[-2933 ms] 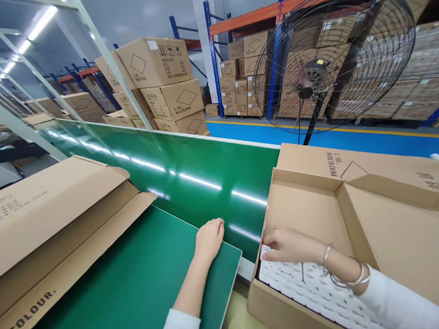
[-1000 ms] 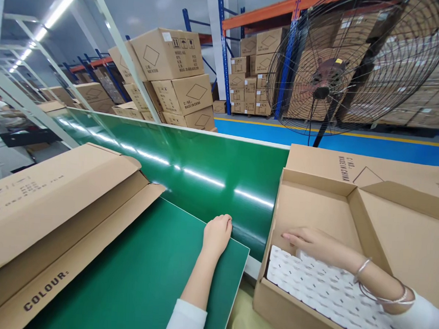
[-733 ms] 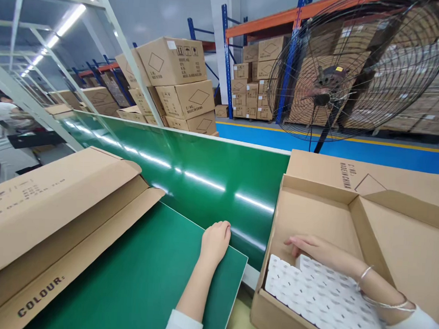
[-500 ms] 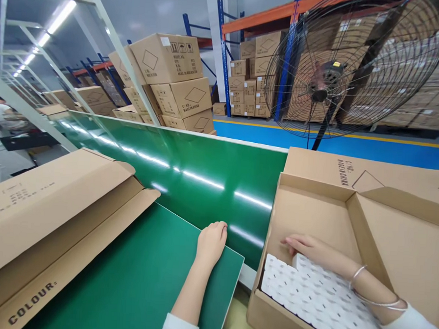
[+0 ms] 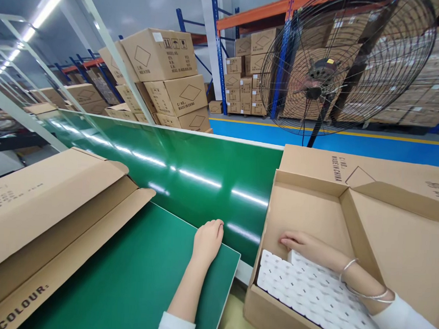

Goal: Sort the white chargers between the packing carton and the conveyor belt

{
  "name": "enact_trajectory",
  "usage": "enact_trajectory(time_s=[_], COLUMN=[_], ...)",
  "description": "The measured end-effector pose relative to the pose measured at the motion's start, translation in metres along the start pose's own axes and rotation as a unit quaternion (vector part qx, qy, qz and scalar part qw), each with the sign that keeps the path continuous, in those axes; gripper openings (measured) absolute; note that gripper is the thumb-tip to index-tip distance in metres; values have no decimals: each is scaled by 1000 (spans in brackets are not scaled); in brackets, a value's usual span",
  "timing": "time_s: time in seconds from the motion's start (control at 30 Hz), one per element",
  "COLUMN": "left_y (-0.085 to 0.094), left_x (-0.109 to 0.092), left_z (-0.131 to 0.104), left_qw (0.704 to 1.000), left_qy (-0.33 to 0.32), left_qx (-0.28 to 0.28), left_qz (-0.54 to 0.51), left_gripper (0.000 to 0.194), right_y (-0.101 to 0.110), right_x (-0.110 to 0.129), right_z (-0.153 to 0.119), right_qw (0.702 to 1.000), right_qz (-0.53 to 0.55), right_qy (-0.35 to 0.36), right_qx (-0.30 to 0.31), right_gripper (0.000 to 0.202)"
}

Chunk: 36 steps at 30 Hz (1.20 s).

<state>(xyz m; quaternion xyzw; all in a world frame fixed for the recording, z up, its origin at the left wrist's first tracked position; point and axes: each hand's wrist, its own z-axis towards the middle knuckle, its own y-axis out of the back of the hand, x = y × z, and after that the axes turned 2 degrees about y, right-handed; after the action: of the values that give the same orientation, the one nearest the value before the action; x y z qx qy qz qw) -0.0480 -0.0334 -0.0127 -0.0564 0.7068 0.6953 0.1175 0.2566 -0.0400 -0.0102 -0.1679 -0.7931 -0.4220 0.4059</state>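
My left hand (image 5: 208, 240) rests on the far edge of a green tabletop (image 5: 136, 278), near its right corner. Its fingers are curled in and their undersides are hidden, so I cannot see whether anything is in them. Inside an open cardboard carton (image 5: 306, 198) on the right lies my right hand (image 5: 298, 241), fingers bent and close together, with the palm hidden. It is at the back edge of tightly packed rows of small white boxes (image 5: 308, 287). Whether the right fingers hold something is out of sight. Behind those rows, the bare cardboard bottom of the carton shows.
A second open carton (image 5: 55, 210) lies on its side at the left, flaps towards the tabletop. Beyond runs a green conveyor belt (image 5: 190, 158). Stacked cartons (image 5: 175, 91), a large black fan (image 5: 315, 91) and a blue-and-orange rack (image 5: 284, 55) stand behind it.
The whole view has shifted slightly, so everything sits a little further left. My right fingers look more drawn together than before. My left hand keeps its place on the tabletop edge.
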Motion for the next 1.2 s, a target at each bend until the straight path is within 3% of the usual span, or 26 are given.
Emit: enact_trajectory(time_s=[0.27, 0.5, 0.93, 1.07, 1.2], left_y=[1, 2, 3, 2, 1], left_x=[1, 2, 0, 0, 1], left_z=[1, 1, 1, 1, 1], left_qw=[1000, 1000, 1000, 1000, 1000], left_qy=[6, 11, 9, 7, 3], left_qx=[3, 7, 10, 4, 4], left_qz=[-5, -10, -15, -17, -16], left_gripper=[28, 27, 28, 27, 27], right_y=[3, 11, 6, 13, 26], right_x=[10, 22, 22, 33, 47], right_z=[0, -14, -11, -17, -54], right_qw=[995, 993, 993, 997, 993], right_qz=[77, 71, 74, 68, 45], right_qy=[-8, 2, -19, 15, 12], right_qx=[56, 94, 95, 41, -105], right_gripper=[47, 49, 46, 47, 49])
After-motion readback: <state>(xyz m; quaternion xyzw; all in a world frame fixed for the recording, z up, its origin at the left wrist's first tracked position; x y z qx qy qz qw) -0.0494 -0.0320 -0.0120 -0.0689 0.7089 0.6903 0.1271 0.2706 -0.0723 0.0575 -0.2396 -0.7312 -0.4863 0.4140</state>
